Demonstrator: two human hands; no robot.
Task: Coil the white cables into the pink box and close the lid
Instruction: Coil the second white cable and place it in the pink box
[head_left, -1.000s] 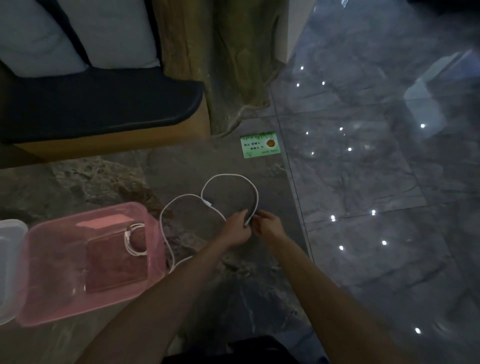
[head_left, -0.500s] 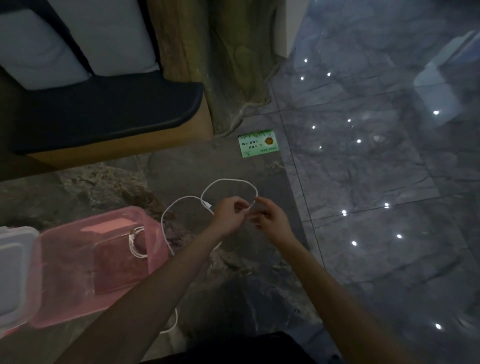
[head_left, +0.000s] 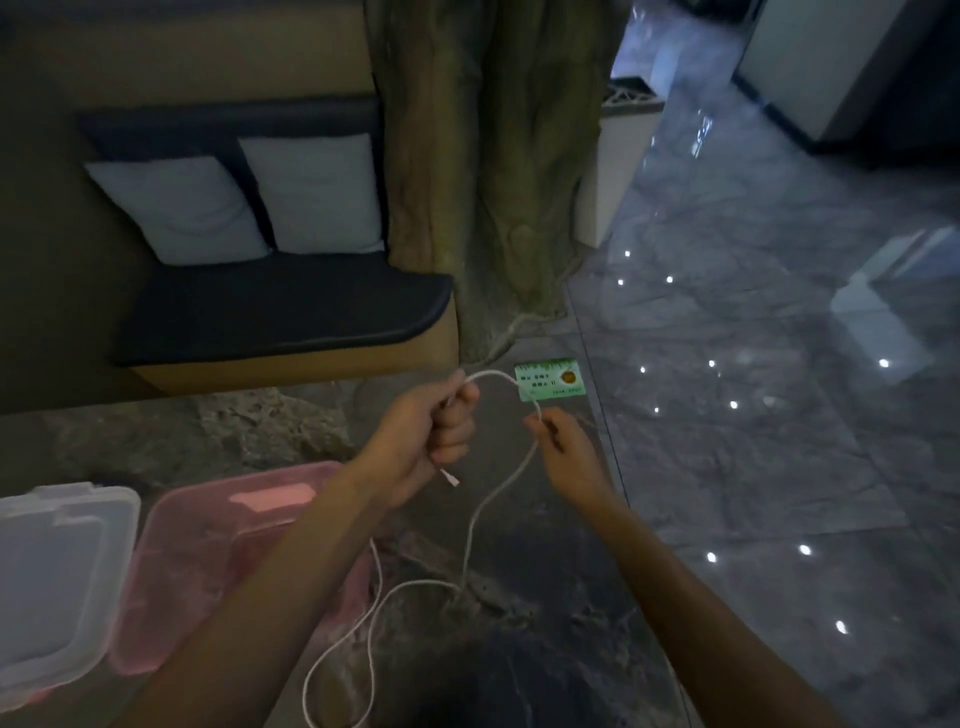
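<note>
A white cable (head_left: 485, 512) arcs between both hands above the floor. My left hand (head_left: 428, 434) is closed on one end of it, and the plug dangles just below the fist. My right hand (head_left: 563, 449) pinches the same cable a short way along. From there the cable hangs down and lies in loose loops on the stone floor near my forearms. The open pink box (head_left: 208, 551) sits on the floor at the lower left, partly behind my left forearm. Its clear lid (head_left: 57, 582) lies to the left of it.
A bench with a dark cushion (head_left: 280, 312) and two pale pillows stands at the back left. A tree-like column (head_left: 483, 171) rises behind my hands, with a green card (head_left: 550, 383) on the floor at its foot. Glossy tiles (head_left: 753, 415) spread to the right.
Both hands have lifted the cable off the floor and moved apart, pulling out an arc between them. The head has tilted up, so more of the bench and column shows.
</note>
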